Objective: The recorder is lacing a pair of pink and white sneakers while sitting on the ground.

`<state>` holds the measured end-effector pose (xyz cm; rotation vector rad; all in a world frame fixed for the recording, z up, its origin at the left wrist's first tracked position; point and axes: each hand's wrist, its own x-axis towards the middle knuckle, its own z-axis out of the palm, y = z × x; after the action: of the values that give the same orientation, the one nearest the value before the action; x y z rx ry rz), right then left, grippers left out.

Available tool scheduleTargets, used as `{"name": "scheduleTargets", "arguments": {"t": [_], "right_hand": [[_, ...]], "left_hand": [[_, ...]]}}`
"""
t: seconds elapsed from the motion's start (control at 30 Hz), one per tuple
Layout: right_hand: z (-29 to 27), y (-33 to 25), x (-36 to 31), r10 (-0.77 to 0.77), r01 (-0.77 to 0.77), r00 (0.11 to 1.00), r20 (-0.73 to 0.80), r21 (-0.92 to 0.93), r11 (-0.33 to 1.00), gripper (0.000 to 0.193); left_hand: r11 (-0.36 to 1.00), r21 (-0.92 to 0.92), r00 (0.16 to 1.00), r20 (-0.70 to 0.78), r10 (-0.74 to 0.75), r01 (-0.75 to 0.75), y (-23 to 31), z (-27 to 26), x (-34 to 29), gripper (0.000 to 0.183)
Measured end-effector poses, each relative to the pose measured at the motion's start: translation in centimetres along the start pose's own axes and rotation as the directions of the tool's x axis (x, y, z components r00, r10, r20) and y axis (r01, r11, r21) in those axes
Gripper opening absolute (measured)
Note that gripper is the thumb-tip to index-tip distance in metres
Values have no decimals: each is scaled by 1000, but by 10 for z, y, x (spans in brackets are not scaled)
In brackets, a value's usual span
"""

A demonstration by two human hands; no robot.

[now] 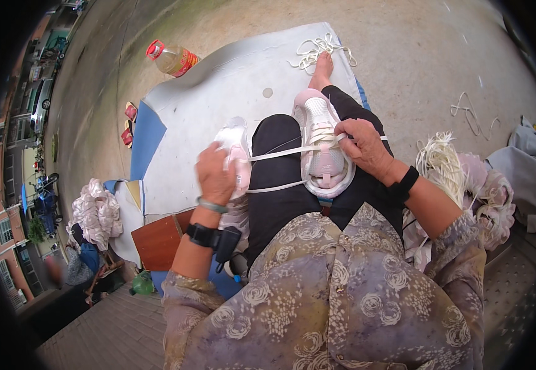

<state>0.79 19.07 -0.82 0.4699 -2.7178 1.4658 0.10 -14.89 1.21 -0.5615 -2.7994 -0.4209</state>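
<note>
A pale pink and white sneaker rests across my dark-trousered lap, its toe pointing away from me. White shoelace is partly threaded through its eyelets, and one strand runs taut to the left. That strand reaches my left hand, which is blurred by motion but appears closed on the lace. Another matching sneaker is beside my left hand, partly covered by it. My right hand pinches lace at the right edge of the lap sneaker's eyelets. A lower strand of lace loops left across my thigh.
A white sheet covers the ground ahead, with loose laces by my bare foot. A red-capped bottle lies beyond its edge. At right are a lace bundle and pink shoes; more pale shoes are piled left.
</note>
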Motion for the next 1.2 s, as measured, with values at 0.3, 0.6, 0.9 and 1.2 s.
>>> {"name": "scheduleTargets", "arguments": {"t": [0.3, 0.6, 0.9, 1.2], "right_hand": [[-15, -9, -6, 260, -265, 955, 140, 15, 964, 18], [-25, 15, -19, 239, -254, 956, 167, 71, 965, 11], [-37, 25, -23, 276, -300, 933, 232, 74, 951, 11], [-95, 22, -51, -166, 211, 975, 150, -370, 905, 14]], "left_hand": [[888, -62, 850, 265, 455, -456, 81, 37, 43, 9], [931, 111, 926, 196, 322, -347, 12, -18, 8, 6], [985, 84, 948, 293, 121, -152, 15, -24, -26, 5], [972, 50, 967, 128, 222, -230, -4, -62, -14, 5]]}}
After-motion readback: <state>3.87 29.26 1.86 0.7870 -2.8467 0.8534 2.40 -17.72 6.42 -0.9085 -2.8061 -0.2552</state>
